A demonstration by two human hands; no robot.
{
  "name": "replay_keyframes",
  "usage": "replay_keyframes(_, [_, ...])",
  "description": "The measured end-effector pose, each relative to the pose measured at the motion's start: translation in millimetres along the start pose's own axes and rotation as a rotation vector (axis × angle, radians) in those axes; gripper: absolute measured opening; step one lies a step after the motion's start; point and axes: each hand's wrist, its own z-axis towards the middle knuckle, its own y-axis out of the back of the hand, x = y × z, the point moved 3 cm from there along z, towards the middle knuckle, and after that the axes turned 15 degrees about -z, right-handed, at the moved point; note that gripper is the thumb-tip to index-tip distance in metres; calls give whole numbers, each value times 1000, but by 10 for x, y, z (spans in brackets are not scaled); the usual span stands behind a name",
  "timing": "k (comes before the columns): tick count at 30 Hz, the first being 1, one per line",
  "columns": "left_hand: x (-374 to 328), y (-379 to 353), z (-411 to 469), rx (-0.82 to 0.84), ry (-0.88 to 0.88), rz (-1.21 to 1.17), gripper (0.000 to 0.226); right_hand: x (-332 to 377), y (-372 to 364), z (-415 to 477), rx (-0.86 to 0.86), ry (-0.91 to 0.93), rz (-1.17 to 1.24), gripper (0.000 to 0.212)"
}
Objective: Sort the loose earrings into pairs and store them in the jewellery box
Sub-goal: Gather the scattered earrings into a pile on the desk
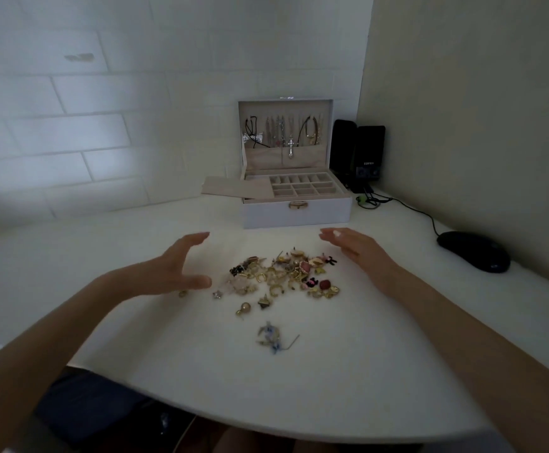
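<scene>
both open hands (181,266) (355,248) flank the earring pile (286,274).

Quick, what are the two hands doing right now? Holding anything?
Left hand: open, fingers spread, holding nothing, beside the earrings.
Right hand: open, fingers straight, holding nothing, on the other side of the earrings.

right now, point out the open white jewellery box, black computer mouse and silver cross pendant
white jewellery box (266,214): head view, front wall
black computer mouse (474,251): head view, top
silver cross pendant (290,144): head view, crossbar
</scene>
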Motion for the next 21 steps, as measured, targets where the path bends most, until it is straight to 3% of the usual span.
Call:
replay_keyframes(3, [78,-233,-127,134,106,104,138,36,-146,17,16,-42,-129,42])
replay_keyframes(5, [25,-461,-151,187,81,174,134,76,-260,29,22,-32,-259,44])
replay_keyframes(12, [-227,-989,38,111,-86,271,140,121,-388,26,45,18,-468,45])
replay_keyframes(16, [-363,-1123,181,-59,-127,183,140,146,-393,10,76,53,-431,43])
replay_keyframes(21, [-435,-1073,279,-202,-229,2,99,178,-333,-21,67,90,-104,34])
